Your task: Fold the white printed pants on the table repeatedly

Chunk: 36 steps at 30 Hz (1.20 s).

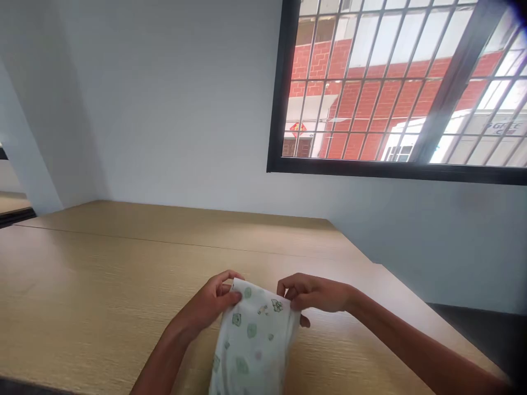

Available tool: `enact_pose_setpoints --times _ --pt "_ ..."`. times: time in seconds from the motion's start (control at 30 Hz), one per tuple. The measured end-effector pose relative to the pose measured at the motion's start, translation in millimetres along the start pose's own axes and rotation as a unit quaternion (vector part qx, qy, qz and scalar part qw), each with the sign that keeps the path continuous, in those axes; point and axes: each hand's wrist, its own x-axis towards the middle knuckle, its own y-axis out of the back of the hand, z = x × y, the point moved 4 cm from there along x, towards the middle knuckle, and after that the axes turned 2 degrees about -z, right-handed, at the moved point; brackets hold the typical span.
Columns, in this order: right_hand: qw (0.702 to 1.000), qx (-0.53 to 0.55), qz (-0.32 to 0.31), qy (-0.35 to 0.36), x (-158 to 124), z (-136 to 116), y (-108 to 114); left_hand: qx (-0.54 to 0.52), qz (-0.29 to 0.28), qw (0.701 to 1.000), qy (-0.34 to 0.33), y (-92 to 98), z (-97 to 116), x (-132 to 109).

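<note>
A white cloth with a green print hangs between my two hands near the front of the table, folded into a long narrow shape. My left hand pinches its upper left corner, thumb in front and fingers behind. At the upper right corner my right hand grips the edge between thumb and fingers. The cloth's top edge slopes slightly down to the right. Its lower end runs out of the bottom of the view, and I cannot tell what kind of cloth article it is.
The wide wooden table reaches back to a pale wall, with a seam across its far part. Its right edge slants toward me, with dark floor beyond. A barred window in a black frame is at the upper right.
</note>
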Motion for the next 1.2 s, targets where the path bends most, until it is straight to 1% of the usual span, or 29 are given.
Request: enact_pose_setpoints --times 0.03,0.07,0.1,0.17,0.2,0.23,0.27,0.3,0.33,0.37,0.4,0.43,0.5,0.53,0.57,0.63,0.73,0.8,0.83,0.87,0.93,0.97,1.0,1.03,1.07,1.1,1.13,1.2 --pt "0.998 0.049 0.018 -0.019 1.0 8.8 1.9 0.04 -0.003 0.999 0.016 5.2 -2.9 9.7" --pt "0.995 0.078 0.047 -0.041 2.6 21.0 3.8 0.081 0.007 0.996 0.029 8.6 -9.5 19.8" --pt "0.991 0.082 0.084 -0.064 4.2 35.4 5.2 0.117 0.027 0.992 0.036 10.2 -18.5 29.1" --pt "0.978 0.047 0.17 -0.113 5.2 64.6 5.6 0.172 0.086 0.981 0.03 9.0 -38.2 40.2" --pt "0.966 0.025 0.22 -0.132 4.0 75.7 4.3 0.196 0.112 0.974 0.015 6.2 -46.2 40.9" --pt "0.952 -0.001 0.273 -0.141 1.8 82.4 1.7 0.216 0.124 0.968 -0.004 2.0 -51.9 38.8" --pt "0.936 -0.029 0.323 -0.139 -0.7 83.9 -2.7 0.228 0.12 0.966 -0.025 -3.5 -55.3 34.3" --pt "0.921 -0.054 0.365 -0.126 -2.9 80.5 -9.2 0.236 0.099 0.966 -0.045 -9.5 -56.6 28.4" --pt "0.909 -0.074 0.396 -0.106 -4.2 73.4 -17.9 0.246 0.067 0.965 -0.061 -15.4 -56.2 21.7" --pt "0.902 -0.09 0.415 -0.083 -4.0 63.9 -28.3 0.263 0.03 0.962 -0.069 -20.5 -54.8 15.1" --pt "0.901 -0.11 0.415 -0.063 -1.9 53.5 -40.2 0.285 -0.007 0.956 -0.069 -24.2 -52.9 9.2" --pt "0.905 -0.137 0.4 -0.055 1.9 43.8 -52.7 0.311 -0.04 0.947 -0.064 -26.3 -51.1 4.5" --pt "0.911 -0.206 0.348 -0.078 12.1 31.7 -75.6 0.356 -0.09 0.929 -0.046 -26.9 -48.3 -1.0" --pt "0.911 -0.239 0.322 -0.101 17.1 30.2 -84.8 0.366 -0.102 0.924 -0.038 -26.2 -47.4 -2.2" --pt "0.907 -0.264 0.304 -0.124 21.2 31.3 -92.1 0.368 -0.106 0.923 -0.031 -25.6 -47.0 -3.0" --pt "0.9 -0.279 0.304 -0.14 26.5 38.0 -102.1 0.37 -0.101 0.923 -0.021 -27.4 -48.0 -5.6" --pt "0.896 -0.287 0.326 -0.096 28.1 47.3 -113.1 0.382 -0.071 0.921 -0.026 -37.8 -48.9 -19.1" --pt "0.9 -0.272 0.331 -0.077 23.2 46.1 -115.5 0.373 -0.048 0.926 -0.026 -43.8 -44.4 -34.6" --pt "0.913 -0.246 0.317 -0.078 19.6 42.4 -114.2 0.351 -0.042 0.935 -0.008 -44.4 -40.4 -42.7" --pt "0.931 -0.206 0.29 -0.082 15.5 36.2 -111.0 0.322 -0.039 0.946 0.019 -43.4 -34.8 -49.8" --pt "0.972 -0.102 0.2 -0.072 7.8 17.1 -99.2 0.249 -0.056 0.965 0.064 -38.5 -16.4 -57.0" --pt "0.985 -0.053 0.161 -0.043 4.6 4.9 -89.5 0.212 -0.074 0.972 0.067 -35.6 -4.0 -55.4" --pt "0.992 -0.009 0.128 -0.007 2.2 -6.3 -77.7 0.179 -0.099 0.977 0.051 -32.9 9.6 -50.0" --pt "0.993 0.026 0.113 0.025 0.6 -13.8 -63.7 0.151 -0.118 0.981 0.031 -29.5 22.1 -41.4" --pt "0.992 0.043 0.109 0.039 0.2 -15.9 -49.2 0.127 -0.131 0.983 0.014 -25.8 31.6 -30.7" --pt "0.991 0.044 0.118 0.036 0.4 -12.1 -35.1 0.116 -0.129 0.985 0.011 -21.3 36.7 -18.7" --pt "0.989 0.031 0.144 0.019 0.4 -3.2 -22.0 0.124 -0.105 0.987 0.011 -15.8 37.5 -6.7" --pt "0.971 -0.016 0.236 -0.03 -2.9 22.9 -1.5 0.168 -0.033 0.985 0.006 -6.0 28.8 12.2"
